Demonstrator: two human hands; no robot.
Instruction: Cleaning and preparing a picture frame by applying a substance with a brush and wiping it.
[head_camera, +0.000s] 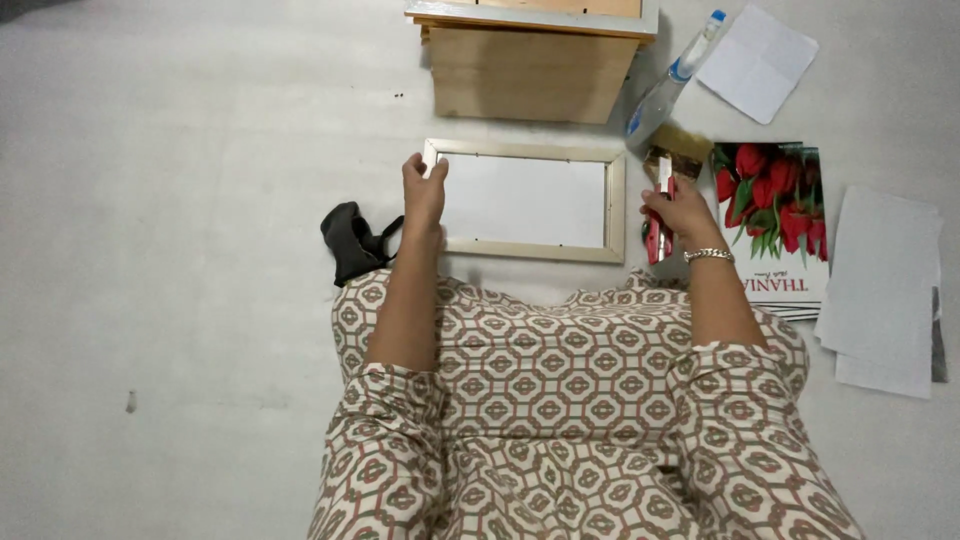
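Bare floor (170, 200) open to the left, wooden box stack (528, 62) beyond, prints (775, 225) and papers (885, 290) crowding right

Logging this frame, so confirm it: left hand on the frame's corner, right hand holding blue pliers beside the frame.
Wrong on colour: the head view shows the right hand holding red pliers, not blue. The left hand is on the frame's corner.
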